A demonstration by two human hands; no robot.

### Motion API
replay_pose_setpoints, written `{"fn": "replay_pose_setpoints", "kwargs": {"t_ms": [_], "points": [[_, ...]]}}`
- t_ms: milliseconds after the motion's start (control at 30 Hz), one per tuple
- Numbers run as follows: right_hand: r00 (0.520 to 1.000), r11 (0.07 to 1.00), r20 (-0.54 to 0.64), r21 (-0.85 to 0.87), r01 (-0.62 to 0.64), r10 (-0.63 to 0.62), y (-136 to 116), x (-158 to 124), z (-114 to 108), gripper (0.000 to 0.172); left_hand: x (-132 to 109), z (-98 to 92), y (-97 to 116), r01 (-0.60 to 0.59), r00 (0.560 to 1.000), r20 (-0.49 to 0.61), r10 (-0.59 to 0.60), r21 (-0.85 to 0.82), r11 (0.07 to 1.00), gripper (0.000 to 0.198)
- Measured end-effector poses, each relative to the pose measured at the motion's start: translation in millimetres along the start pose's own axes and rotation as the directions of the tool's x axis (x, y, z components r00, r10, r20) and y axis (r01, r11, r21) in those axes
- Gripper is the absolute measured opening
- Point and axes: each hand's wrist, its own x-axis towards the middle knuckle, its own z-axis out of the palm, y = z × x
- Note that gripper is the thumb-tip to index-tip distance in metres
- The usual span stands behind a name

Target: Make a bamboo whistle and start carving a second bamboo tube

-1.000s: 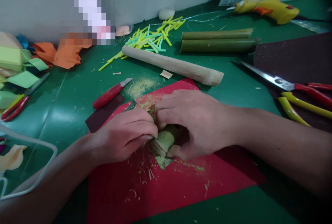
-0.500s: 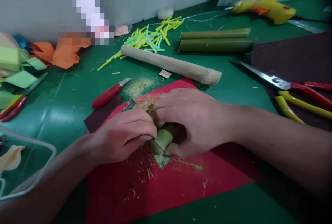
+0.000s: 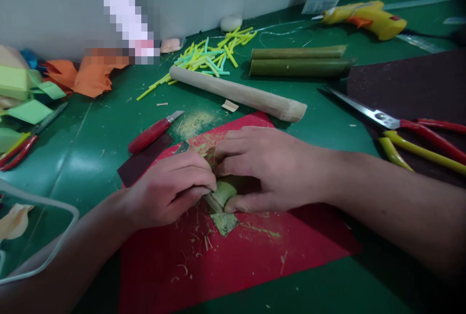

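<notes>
Left hand (image 3: 171,192): knife (image 3: 182,148); right hand (image 3: 269,168): bamboo (image 3: 223,191)

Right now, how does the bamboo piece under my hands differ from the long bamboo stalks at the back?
The bamboo piece is a short, pale-green stub; the bamboo stalks are long and dark olive. The piece is held between the left hand and right hand on the red mat; the stalks lie untouched, side by side, on the green table. Both are round.

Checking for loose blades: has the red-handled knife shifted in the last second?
No. The red-handled knife lies as before, blade tip by the sawdust patch, handle against the dark sheet.
</notes>
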Motion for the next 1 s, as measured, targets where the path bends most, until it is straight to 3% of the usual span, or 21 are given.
{"fn": "replay_pose_setpoints", "kwargs": {"t_ms": [267,567,1000], "points": [[0.988,0.986,0.018,0.068,-0.154,0.153,-5,-3,-4,0.029,-2,-2.1,2,-0.013,1.0,0.019,0.013,0.025,1.0,0.01],[0.993,0.994,0.057,0.036,-0.108,0.105,-4,-8,-12,0.02,-3,-1.0,3,0.009,1.0,-0.012,-0.009,0.038,0.999,0.011],[0.984,0.976,0.032,0.124,-0.178,0.176,-8,-3,-5,0.022,0,5.2,10,0.031,0.999,-0.016,-0.031,-0.003,1.0,0.011]]}}
